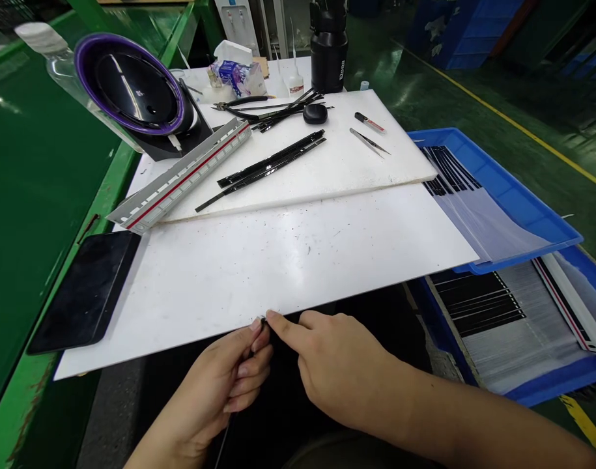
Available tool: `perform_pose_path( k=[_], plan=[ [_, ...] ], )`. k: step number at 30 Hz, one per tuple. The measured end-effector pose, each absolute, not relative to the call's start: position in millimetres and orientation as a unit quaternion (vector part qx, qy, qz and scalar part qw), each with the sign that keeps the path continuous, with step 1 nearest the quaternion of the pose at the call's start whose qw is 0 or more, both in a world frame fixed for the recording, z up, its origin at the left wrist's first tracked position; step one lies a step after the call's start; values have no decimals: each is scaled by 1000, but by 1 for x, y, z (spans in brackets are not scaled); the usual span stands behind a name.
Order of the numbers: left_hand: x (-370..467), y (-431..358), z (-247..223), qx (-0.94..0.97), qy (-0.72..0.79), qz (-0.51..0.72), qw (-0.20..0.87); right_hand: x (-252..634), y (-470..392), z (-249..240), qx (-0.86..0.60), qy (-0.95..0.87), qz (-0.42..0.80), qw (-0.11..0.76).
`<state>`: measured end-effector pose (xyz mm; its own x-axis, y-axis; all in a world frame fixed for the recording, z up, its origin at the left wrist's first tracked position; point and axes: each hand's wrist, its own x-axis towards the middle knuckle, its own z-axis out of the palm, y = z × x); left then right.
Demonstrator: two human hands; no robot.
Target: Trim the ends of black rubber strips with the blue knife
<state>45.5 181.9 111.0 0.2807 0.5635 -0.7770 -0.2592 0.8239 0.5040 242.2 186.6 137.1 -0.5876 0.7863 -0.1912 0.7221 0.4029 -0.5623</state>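
Note:
My left hand (239, 374) is closed in a pinch on a thin dark strip (263, 320), just below the front edge of the white board (288, 260). Only the strip's tip shows above the fingers, and a thin line hangs below the hand. From the right, my right hand (337, 355) reaches in with its index finger touching the tip. Its other fingers are curled; its thumb and anything inside are hidden. Glossy black strips (271, 163) lie on the white foam slab (361, 166), near tweezers (368, 141) and a small red-and-black tool (370, 122).
A grey ruler-like bar (180, 176) leans across the slab's left end by a purple-rimmed round device (131, 85). A black tablet (87, 290) lies left. Pliers (239, 111), a black case (315, 114) and bottle (328, 58) stand farther back. Blue trays (517, 195) hold strips at right.

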Motion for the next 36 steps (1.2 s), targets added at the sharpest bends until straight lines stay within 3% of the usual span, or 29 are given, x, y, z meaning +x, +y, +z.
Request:
perform_pose_path(
  k=[7,16,32,36],
  plan=[
    [45,182,110,125,528,269,796,240,180,128,-456,-852,254,39],
    [45,184,108,97,514,273,807,249,182,130,-457,-799,376,107],
    [49,181,108,149,532,280,785,236,179,132,-454,-851,265,6],
    [47,179,113,93,489,287,818,243,179,135,-447,-847,287,24]
  ],
)
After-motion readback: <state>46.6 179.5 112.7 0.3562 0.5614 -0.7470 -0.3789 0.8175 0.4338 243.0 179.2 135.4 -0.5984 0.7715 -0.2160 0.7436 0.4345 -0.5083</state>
